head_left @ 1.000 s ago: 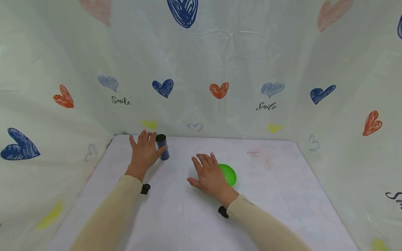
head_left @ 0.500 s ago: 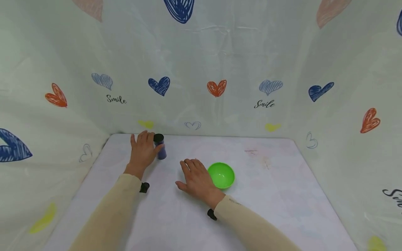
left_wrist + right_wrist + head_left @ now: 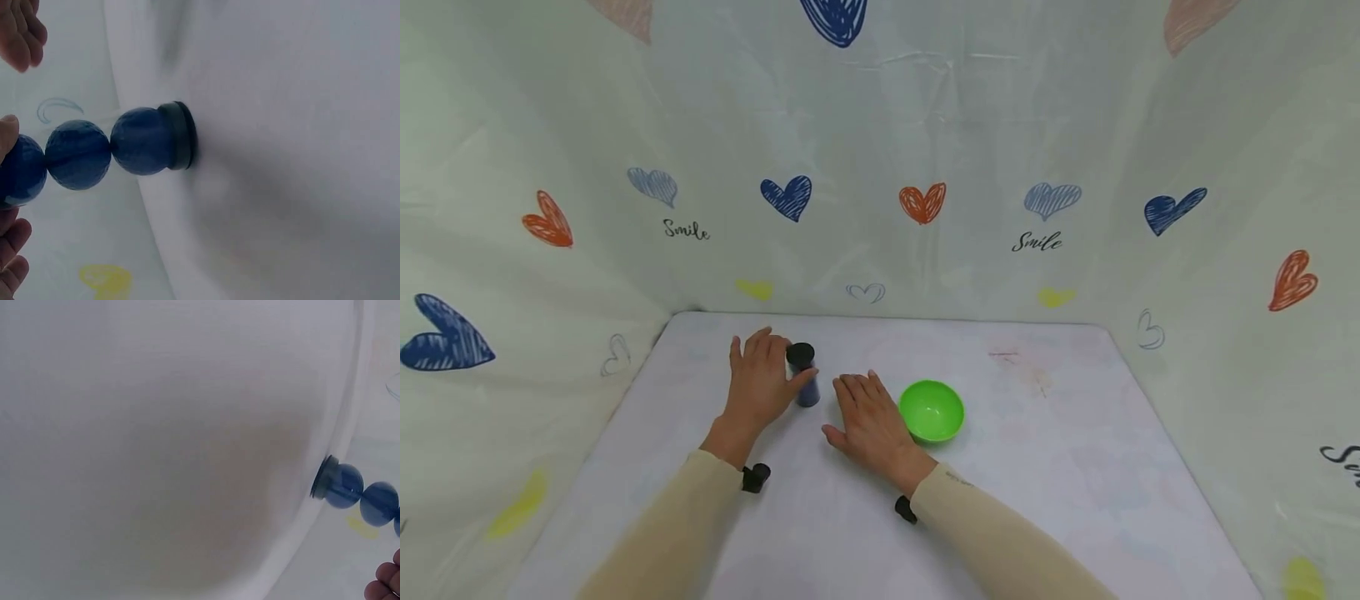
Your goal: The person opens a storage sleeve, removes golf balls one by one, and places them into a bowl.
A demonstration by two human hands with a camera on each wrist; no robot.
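Observation:
A blue bottle of stacked ball-shaped segments with a black cap (image 3: 801, 356) stands nearly upright at the left of the table. My left hand (image 3: 762, 385) grips its upper part, the thumb across the front and the fingers behind. In the left wrist view the blue bottle (image 3: 78, 154) shows its dark base right at the white surface, with the left thumb (image 3: 7, 134) on its far segment. To the right, my right hand (image 3: 874, 429) hovers palm down with straight fingers, holding nothing. A green bowl (image 3: 931, 414) sits just beyond it, its left rim partly behind the hand.
The white tabletop (image 3: 1037, 500) ends at a hanging sheet (image 3: 970, 275) printed with hearts, along the back and both sides. Reddish stains (image 3: 1026, 371) mark the table behind and right of the bowl. A small black camera (image 3: 756, 477) sits under the left wrist.
My left hand has brought the blue bottle nearer to me and slightly right. My right hand has shifted left, uncovering most of the green bowl, which stays in place.

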